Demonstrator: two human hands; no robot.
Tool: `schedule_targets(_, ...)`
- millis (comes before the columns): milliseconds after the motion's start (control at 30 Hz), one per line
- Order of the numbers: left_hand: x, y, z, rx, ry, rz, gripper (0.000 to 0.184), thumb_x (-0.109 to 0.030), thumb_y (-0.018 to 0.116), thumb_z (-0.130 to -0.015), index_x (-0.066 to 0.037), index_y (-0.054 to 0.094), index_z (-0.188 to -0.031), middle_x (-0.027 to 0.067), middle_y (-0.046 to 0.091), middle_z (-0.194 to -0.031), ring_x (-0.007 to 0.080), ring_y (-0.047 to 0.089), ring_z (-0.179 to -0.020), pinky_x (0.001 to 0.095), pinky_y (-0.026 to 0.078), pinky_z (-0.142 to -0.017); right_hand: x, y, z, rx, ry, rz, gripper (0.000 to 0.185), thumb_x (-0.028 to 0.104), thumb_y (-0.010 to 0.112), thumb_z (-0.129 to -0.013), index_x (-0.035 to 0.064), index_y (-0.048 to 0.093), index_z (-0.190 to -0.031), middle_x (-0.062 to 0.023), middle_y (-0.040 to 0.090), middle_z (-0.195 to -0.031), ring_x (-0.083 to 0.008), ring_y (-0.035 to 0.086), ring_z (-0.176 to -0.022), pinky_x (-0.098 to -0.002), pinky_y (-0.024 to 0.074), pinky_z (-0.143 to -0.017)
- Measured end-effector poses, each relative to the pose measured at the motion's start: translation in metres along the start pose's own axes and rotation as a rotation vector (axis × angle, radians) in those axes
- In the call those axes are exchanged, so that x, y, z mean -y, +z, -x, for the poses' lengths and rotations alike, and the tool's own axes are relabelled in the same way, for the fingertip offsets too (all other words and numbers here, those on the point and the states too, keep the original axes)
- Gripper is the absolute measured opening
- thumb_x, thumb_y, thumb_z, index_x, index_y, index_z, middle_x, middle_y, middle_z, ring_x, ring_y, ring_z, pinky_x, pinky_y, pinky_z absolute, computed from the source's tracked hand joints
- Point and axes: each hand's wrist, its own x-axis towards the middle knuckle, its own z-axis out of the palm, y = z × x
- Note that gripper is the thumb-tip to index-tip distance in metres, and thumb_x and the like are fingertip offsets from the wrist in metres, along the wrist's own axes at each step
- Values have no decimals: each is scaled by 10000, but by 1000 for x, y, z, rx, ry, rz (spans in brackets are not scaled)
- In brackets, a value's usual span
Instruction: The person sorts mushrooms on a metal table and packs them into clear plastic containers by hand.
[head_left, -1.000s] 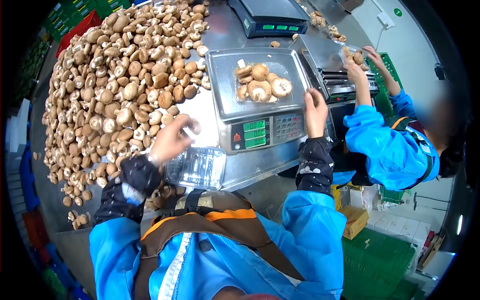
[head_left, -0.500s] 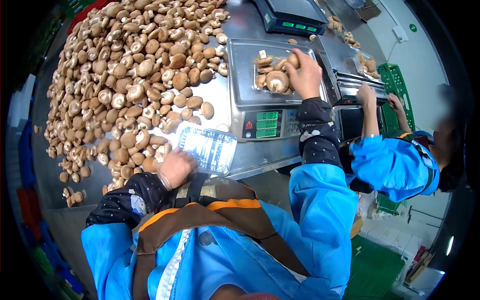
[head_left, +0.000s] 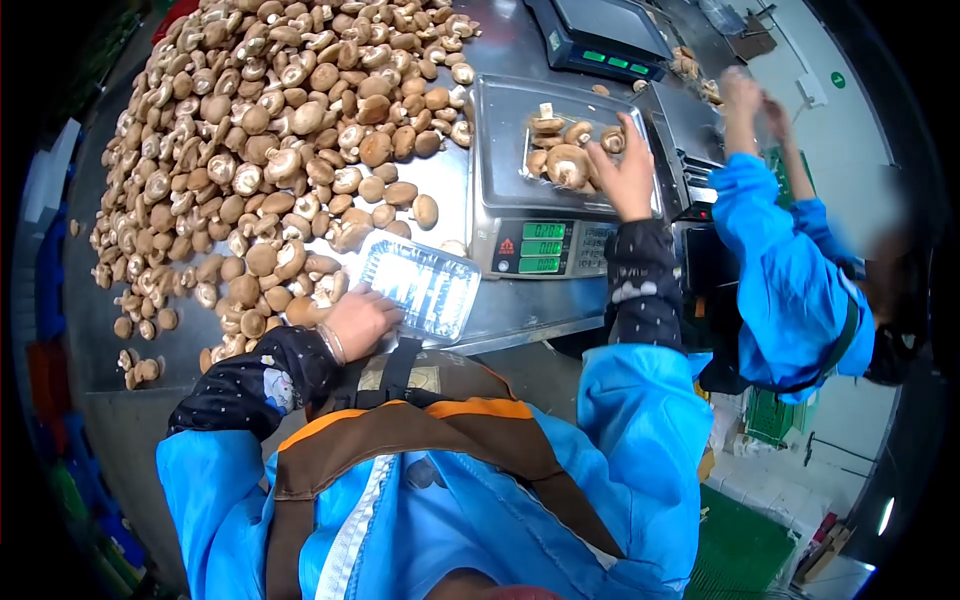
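Fingers of my left hand [head_left: 362, 324] are closed on the left edge of an empty clear plastic tray [head_left: 425, 287], which lies tilted at the table's front edge. My right hand [head_left: 627, 168] is over the metal pan of a scale [head_left: 500, 190], thumb and forefinger around a brown mushroom [head_left: 612, 139]. Beside it, more mushrooms [head_left: 567, 165] sit in a second clear tray on the pan. Green digits glow on the scale's front panel [head_left: 542, 248]. The other fingers of my right hand are partly hidden.
A large heap of mushrooms [head_left: 250, 150] covers the table's left side. Another scale [head_left: 605, 35] stands behind. At the right, a co-worker's blue sleeves [head_left: 775, 250] and hands are beside a metal machine [head_left: 690, 125].
My right hand has moved from beside the scale onto the mushrooms in its tray. My left hand has come down to the empty tray's edge. The co-worker's hands have moved. The display's digits differ.
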Motion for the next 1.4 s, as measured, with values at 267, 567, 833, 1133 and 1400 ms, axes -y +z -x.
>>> schedule_targets(267, -3, -3, 4, -2, -59, 23, 276, -86, 643, -697, -86, 637, -973, 53, 608, -875, 221, 577, -867, 340, 422, -789, -29, 17, -22, 258, 205, -146, 455, 283, 709, -766, 98, 585, -1162, -138, 634, -969, -266, 611, -927, -348, 481, -809)
schedule_targets(567, 2, 1, 5, 54, -80, 21, 304, -79, 642, -693, -96, 637, -996, 48, 607, -885, 228, 579, -891, 341, 431, -810, -63, 28, -68, 371, 312, 262, 427, 166, 721, -664, 96, 643, -1078, -148, 660, -838, -278, 641, -779, -324, 517, -731)
schedule_targets(833, 3, 0, 9, -9, -17, -25, 239, -95, 589, -712, -95, 650, -944, 42, 609, -825, 201, 592, -824, 319, 431, -799, 112, -9, -34, 365, -12, -632, 664, 187, 752, -746, 37, 434, -1310, -128, 522, -1191, -141, 598, -794, -265, 508, -682)
schedule_targets(1133, 5, 16, 8, -92, -16, -201, 112, -158, 587, -726, -125, 630, -824, 3, 587, -773, 166, 583, -780, 321, 387, -868, 173, 43, 178, 939, -449, -236, 248, 261, 693, -745, 60, 614, -866, -100, 600, -752, -295, 599, -753, -388, 488, -659)
schedule_targets(1400, 28, -46, -3, -150, 84, -115, 84, -116, 607, -693, -152, 640, -761, -10, 564, -692, 158, 588, -827, 420, 326, -1012, 181, 39, 169, 916, -348, -471, 154, 154, 577, -847, 5, 603, -820, -199, 605, -703, -381, 603, -671, -443, 486, -598)
